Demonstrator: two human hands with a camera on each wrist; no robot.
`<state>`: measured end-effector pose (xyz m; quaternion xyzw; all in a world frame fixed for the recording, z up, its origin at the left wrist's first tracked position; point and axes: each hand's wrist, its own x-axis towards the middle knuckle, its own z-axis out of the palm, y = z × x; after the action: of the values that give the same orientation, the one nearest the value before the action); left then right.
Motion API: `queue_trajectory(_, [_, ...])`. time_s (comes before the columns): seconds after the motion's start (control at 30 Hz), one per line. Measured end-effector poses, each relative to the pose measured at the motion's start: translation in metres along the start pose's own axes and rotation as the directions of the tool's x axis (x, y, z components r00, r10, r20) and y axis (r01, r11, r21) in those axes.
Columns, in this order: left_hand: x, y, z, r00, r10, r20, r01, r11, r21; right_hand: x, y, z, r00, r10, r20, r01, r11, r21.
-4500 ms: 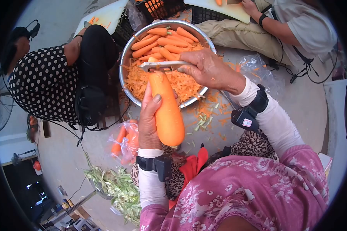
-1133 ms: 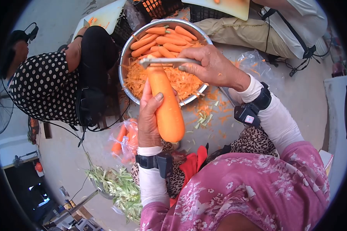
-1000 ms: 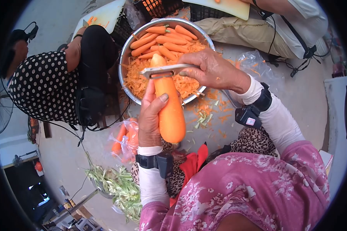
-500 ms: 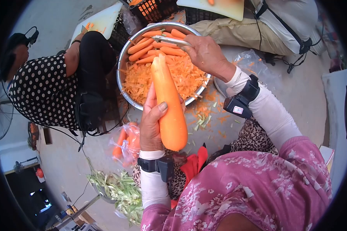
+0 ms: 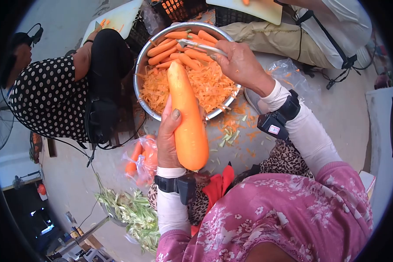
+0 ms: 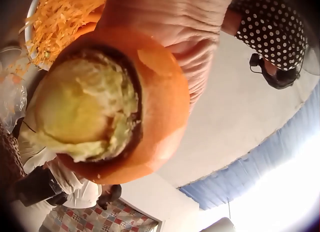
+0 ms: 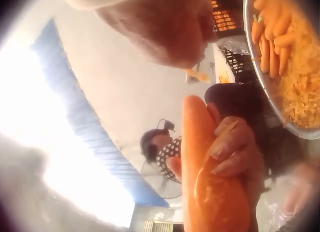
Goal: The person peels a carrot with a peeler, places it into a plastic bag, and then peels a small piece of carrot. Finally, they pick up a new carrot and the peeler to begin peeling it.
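Observation:
A large peeled-looking carrot (image 5: 188, 126) is gripped by my left hand (image 5: 168, 139), thumb across its side, narrow end up over the bowl's near edge. The left wrist view shows the carrot's thick end (image 6: 82, 107) with a greenish-yellow stem scar. Above and right of the carrot my right hand (image 5: 244, 65) grips a metal peeler (image 5: 203, 46), its head apart from the carrot. In the right wrist view a strip of peel (image 7: 202, 179) lies along the carrot (image 7: 192, 142) beside the left fingers (image 7: 237, 149). Behind them a steel bowl (image 5: 139, 94) holds whole carrots (image 5: 160, 57) and orange shavings (image 5: 212, 89).
A bag of carrots (image 5: 142, 159) lies left of my left wrist, with a leafy pile (image 5: 137, 218) below it. Scraps (image 5: 230, 136) litter the floor. A clear plastic bag (image 5: 292, 78) lies at the right. Two people sit near cutting boards (image 5: 118, 22) and black crates (image 5: 179, 9).
Since a second ago, the peeler has left the carrot and moved up over the whole carrots with my right hand. My left hand still grips the carrot, which has shifted slightly.

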<state>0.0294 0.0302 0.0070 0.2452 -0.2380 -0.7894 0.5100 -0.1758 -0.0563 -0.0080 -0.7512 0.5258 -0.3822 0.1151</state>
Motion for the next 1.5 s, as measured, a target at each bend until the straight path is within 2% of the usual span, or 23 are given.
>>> queue_trajectory(0.07, [0.004,0.001,-0.001,0.999,0.026,0.023,-0.026,0.999,-0.025,0.006,-0.005,-0.009,0.996,0.075,0.052,-0.08,0.99,0.116])
queue_trajectory(0.13, [0.008,0.003,-0.008,0.994,-0.041,-0.103,0.037,0.998,-0.043,0.004,-0.018,-0.016,0.988,0.055,0.144,-0.089,0.966,0.241])
queue_trajectory(0.2, [0.009,0.002,-0.013,0.99,-0.051,-0.128,0.044,0.998,-0.054,-0.002,-0.029,-0.018,0.974,0.034,0.225,-0.116,0.924,0.364])
queue_trajectory(0.3, [0.01,0.002,-0.013,0.984,-0.076,-0.162,0.065,0.995,-0.07,-0.007,-0.03,-0.021,0.891,-0.236,0.388,0.065,0.912,0.405])
queue_trajectory(0.37, [0.01,0.0,-0.011,0.98,-0.084,-0.179,0.072,0.994,-0.077,-0.011,-0.028,-0.018,0.913,-0.222,0.343,0.076,0.917,0.391])
queue_trajectory(0.53, [0.004,-0.003,-0.008,0.998,-0.063,-0.02,0.06,0.989,-0.135,-0.006,-0.016,-0.013,0.975,-0.097,0.2,0.048,0.97,0.237])
queue_trajectory(0.6, [0.004,-0.007,-0.001,0.999,-0.026,0.028,0.028,0.997,-0.073,-0.005,-0.003,-0.002,0.996,0.004,0.086,0.015,0.976,-0.216])
queue_trajectory(0.63, [0.004,-0.007,0.001,0.997,0.006,0.074,-0.005,1.0,-0.014,-0.004,0.0,-0.002,0.997,0.01,0.078,0.008,0.976,-0.216])
queue_trajectory(0.7, [0.007,-0.003,-0.001,0.997,-0.01,0.071,0.013,0.999,-0.04,-0.001,0.002,-0.005,0.998,0.03,0.047,-0.032,0.999,0.042])
queue_trajectory(0.73, [0.008,-0.003,-0.002,0.998,-0.02,0.063,0.024,0.997,-0.068,0.001,0.0,-0.009,0.998,0.02,0.056,-0.022,0.999,0.043])
queue_trajectory(0.83, [0.007,-0.002,-0.002,0.994,-0.053,-0.096,0.035,0.983,-0.18,-0.002,-0.015,-0.023,0.99,0.027,0.137,-0.059,0.97,0.238])
queue_trajectory(0.9, [0.01,-0.003,-0.011,0.995,-0.066,-0.081,0.045,0.969,-0.244,-0.002,-0.025,-0.029,0.939,-0.007,0.343,-0.123,0.927,0.355])
queue_trajectory(0.93, [0.011,-0.003,-0.016,0.995,-0.073,-0.062,0.051,0.951,-0.305,-0.004,-0.026,-0.028,0.939,-0.005,0.344,-0.125,0.926,0.356])
queue_trajectory(1.0, [0.015,-0.002,-0.024,0.997,-0.072,-0.024,0.063,0.958,-0.278,-0.006,-0.029,-0.026,0.904,-0.218,0.368,0.052,0.91,0.412])
queue_trajectory(1.03, [0.017,-0.001,-0.025,0.997,-0.071,0.016,0.073,0.966,-0.249,-0.007,-0.032,-0.025,0.885,-0.262,0.386,0.03,0.858,0.513])
queue_trajectory(1.13, [0.015,-0.001,-0.014,0.995,-0.096,-0.03,0.085,0.961,-0.263,-0.009,-0.032,-0.02,0.913,-0.222,0.342,0.05,0.893,0.446])
queue_trajectory(1.17, [0.016,-0.002,-0.012,0.994,-0.103,0.03,0.107,0.942,-0.318,-0.008,-0.03,-0.02,0.913,-0.219,0.344,0.046,0.894,0.446])
queue_trajectory(1.23, [0.015,-0.005,-0.013,0.988,-0.108,0.113,0.138,0.942,-0.307,0.001,-0.021,-0.02,0.984,-0.103,0.143,0.068,0.97,0.233])
queue_trajectory(1.27, [0.014,-0.006,-0.012,0.975,-0.109,0.192,0.163,0.942,-0.293,0.002,-0.013,-0.019,0.985,-0.1,0.138,0.066,0.971,0.231])
queue_trajectory(1.33, [0.012,-0.008,-0.005,0.976,-0.099,0.194,0.148,0.955,-0.257,0.002,0.007,-0.01,0.998,-0.012,0.067,0.017,0.997,-0.074])
queue_trajectory(1.4, [0.012,-0.007,-0.003,0.977,-0.084,0.197,0.129,0.964,-0.231,0.003,0.011,-0.011,0.995,0.035,0.09,-0.028,0.997,-0.074])
queue_trajectory(1.47, [0.013,-0.006,-0.007,0.996,-0.081,0.047,0.089,0.975,-0.206,0.006,0.003,-0.021,0.994,0.081,0.073,-0.09,0.986,0.139])
queue_trajectory(1.5, [0.014,-0.005,-0.011,0.996,-0.078,0.042,0.085,0.975,-0.206,0.005,-0.004,-0.024,0.994,0.078,0.077,-0.088,0.986,0.143])
